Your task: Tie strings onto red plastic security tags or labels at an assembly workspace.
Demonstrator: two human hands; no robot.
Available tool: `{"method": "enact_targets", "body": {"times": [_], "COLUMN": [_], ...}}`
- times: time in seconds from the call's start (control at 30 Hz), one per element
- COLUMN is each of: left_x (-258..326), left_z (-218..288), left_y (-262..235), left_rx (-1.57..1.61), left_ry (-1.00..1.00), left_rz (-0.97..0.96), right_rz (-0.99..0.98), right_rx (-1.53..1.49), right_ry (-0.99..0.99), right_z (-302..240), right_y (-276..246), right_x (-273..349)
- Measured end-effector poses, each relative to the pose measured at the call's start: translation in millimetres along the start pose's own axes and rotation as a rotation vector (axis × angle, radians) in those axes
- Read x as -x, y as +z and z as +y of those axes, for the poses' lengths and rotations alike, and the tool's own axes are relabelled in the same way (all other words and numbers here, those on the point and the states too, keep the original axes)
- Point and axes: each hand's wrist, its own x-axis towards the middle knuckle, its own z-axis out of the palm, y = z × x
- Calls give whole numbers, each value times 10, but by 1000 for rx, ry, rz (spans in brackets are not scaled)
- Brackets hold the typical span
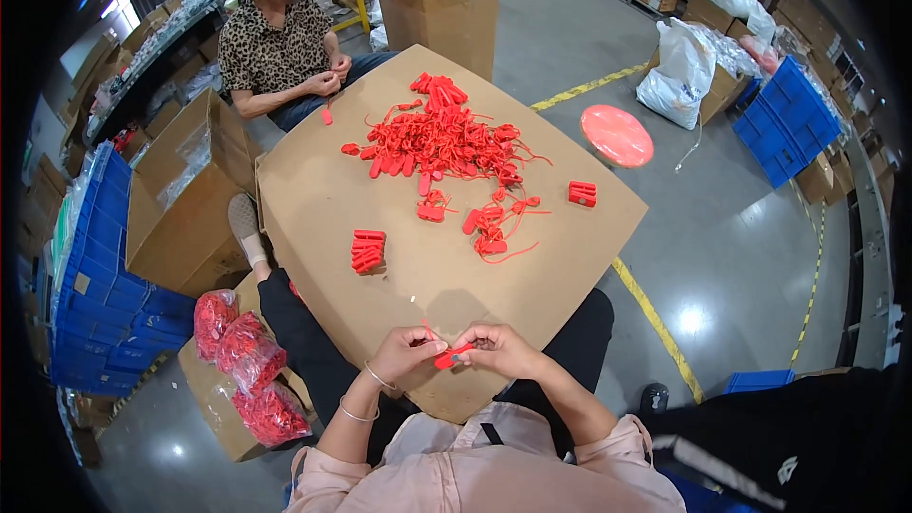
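Close in front of me, at the near corner of the cardboard tabletop (418,294), both hands meet around a small red plastic piece (454,357). My right hand (501,350) is closed, pinching the piece between thumb and fingers. On the other side my left hand (405,353) is closed too, its fingertips on a thin red cord (429,331) by the piece's end. A large tangled heap of red corded pieces (437,138) lies farther off on the cardboard. A smaller cluster (492,230) sits nearer. Stacked red pieces (368,252) stand at left, and another small group (582,194) at right.
Across the table's left corner sits a person (285,47) with a red corded piece. Bags of red pieces (252,351) rest on a carton at my left, near blue crates (104,275). A red round stool (617,135) stands right; a tall open carton (437,14) is behind.
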Motion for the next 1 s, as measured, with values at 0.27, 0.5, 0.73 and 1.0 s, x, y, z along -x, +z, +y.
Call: {"method": "enact_targets", "body": {"times": [0.27,0.5,0.73,1.0], "left_x": [-20,-12,-74,-103], "left_z": [-57,-51,-130,-166], "left_y": [-84,187,67,371], "left_rx": [292,487,520,-218], "left_ry": [-1,-74,-8,503], "left_rz": [69,-57,182,429], "right_rz": [245,538,37,379], "right_rx": [741,-222,-412,313], "right_ry": [-161,-144,81,-112], "right_z": [-293,78,-26,-26], "right_y": [-153,-85,-239,13], "right_x": [21,-201,-135,-255]}}
